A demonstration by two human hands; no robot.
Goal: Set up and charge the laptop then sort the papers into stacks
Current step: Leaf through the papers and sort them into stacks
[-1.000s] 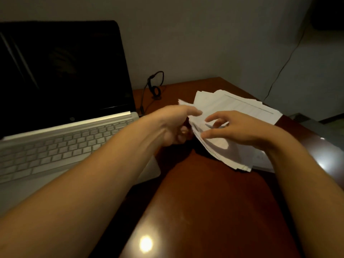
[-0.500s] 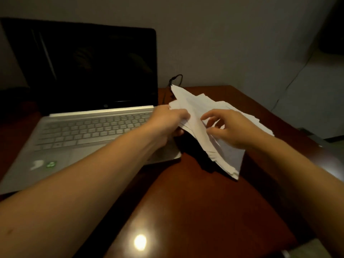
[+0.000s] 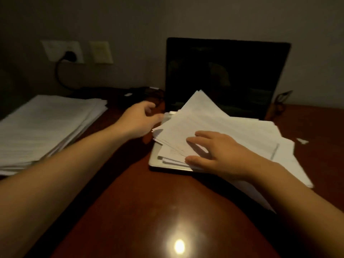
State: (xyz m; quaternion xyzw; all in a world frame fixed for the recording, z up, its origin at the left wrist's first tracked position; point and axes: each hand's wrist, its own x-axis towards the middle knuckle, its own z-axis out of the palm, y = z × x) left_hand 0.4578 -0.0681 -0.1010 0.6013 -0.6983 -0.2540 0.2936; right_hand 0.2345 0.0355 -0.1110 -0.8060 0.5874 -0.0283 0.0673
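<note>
Although the bench (image 3: 167,211) under both forearms is the same one, the layout on it has shifted. Open laptop (image 3: 223,75), screen dark, sits right behind the fingers. Flat, squared-up second paper stack (image 3: 46,127) lies well left of the left hand (image 3: 139,120).

Main change is the loose pile (image 3: 232,127). A second ago it was on the bench right of the laptop, half a second ago it was lifted between both hands. Now it's fanned across the keyboard and spilling off rightward.

On the right hand (image 3: 223,155) the fingers (image 3: 195,144) are straight and spread, pressing flat on the pile's near-left corner. Left fingers are curled at the pile's left edge. Can't tell if they pinch sheets.

The plug (image 3: 70,55) is seated in the wall socket, far beyond the left fingers; cable run to the laptop isn't traceable.

My read: charging probably handled, sorting under way, pile parked mid-transfer. Sheets could slide off the keyboard.
</note>
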